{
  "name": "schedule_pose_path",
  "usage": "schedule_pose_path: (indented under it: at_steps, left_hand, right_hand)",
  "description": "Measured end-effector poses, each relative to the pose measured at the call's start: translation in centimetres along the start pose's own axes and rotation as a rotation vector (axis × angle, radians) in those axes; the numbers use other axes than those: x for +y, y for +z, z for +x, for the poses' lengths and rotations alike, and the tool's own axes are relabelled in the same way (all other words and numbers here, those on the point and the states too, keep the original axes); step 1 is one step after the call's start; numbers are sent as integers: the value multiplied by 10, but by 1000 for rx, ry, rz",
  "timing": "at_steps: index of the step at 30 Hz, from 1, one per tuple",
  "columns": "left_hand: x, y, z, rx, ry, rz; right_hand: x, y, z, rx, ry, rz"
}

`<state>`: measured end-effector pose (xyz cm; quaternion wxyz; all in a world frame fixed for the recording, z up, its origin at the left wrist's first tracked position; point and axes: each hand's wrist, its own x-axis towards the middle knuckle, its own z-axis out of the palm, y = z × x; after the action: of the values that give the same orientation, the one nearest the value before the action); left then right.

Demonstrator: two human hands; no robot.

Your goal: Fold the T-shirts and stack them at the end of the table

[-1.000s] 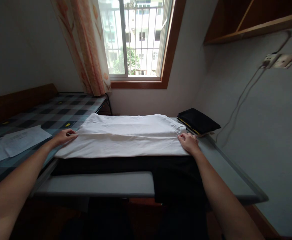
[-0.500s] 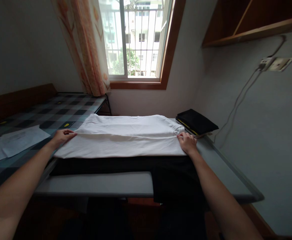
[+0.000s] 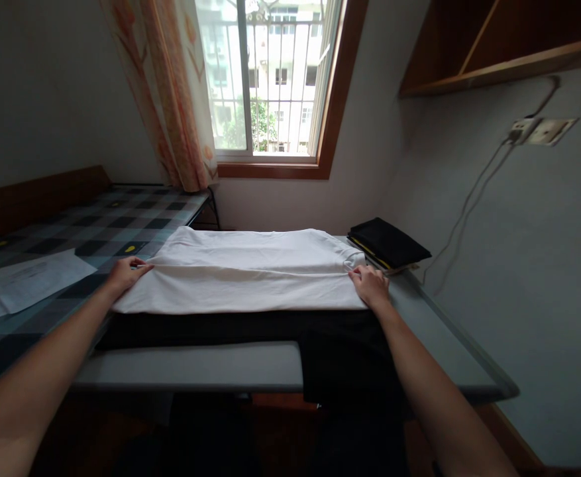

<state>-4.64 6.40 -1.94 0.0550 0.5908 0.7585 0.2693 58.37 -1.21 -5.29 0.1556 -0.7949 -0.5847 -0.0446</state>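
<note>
A white garment, seemingly a shirt (image 3: 250, 289), lies spread across the table with a fold line running from side to side. At the left end of that fold, my left hand (image 3: 127, 273) pinches the cloth between thumb and fingers. My right hand (image 3: 371, 283) grips the fold's other end, beside a bunched part of the fabric. Beneath the white cloth is a black garment (image 3: 195, 329), and its right part hangs over the table's front edge. The exact kind of the black garment cannot be made out.
The grey-white table (image 3: 195, 366) meets the wall on the right. A folded black cloth stack (image 3: 388, 244) sits at its back right. To the left is a bed with a checked cover (image 3: 71, 228) and papers (image 3: 42, 281). A cord (image 3: 469, 192) hangs from a wall socket.
Both hands keep their hold on the white shirt, with hardly any movement. The whole view has shifted very slightly.
</note>
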Motion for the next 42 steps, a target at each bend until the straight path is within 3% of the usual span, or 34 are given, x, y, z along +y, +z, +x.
schedule_pose_path:
  at_steps: [3,5,10,15,18,20,25,30,35,38,42]
  left_hand:
    - [6,1,-1,1,4,197]
    - [17,5,-7,67,68,293]
    - [69,28,-39,162,359,203]
    - [130,53,-85,-147,795,-18]
    - [155,67,-104,-333,920,-44]
    - [165,77,-111,-397,938,-26]
    - [170,99,-120,-417,938,87]
    - [167,103,-122,-414,952,142]
    - [165,105,-120,-415,950,161]
    - [165,107,-120,-421,955,185]
    - [167,105,-120,-442,956,223]
  right_hand:
    - [-1,-1,-1,-3,2,2]
    - [-1,-2,-1,-5,5,5]
    - [-1,-2,0,-16,10,11]
    - [1,-1,1,-17,12,6]
    - [1,-1,1,-13,10,5]
    - [2,-1,1,-12,11,5]
    - [2,-2,1,-15,17,7]
    - [-2,-3,-2,-4,-8,-28]
    - [-8,-15,-3,144,-74,-48]
    - [-18,-23,-5,145,-234,53]
    - [-40,-19,-18,-106,-610,161]
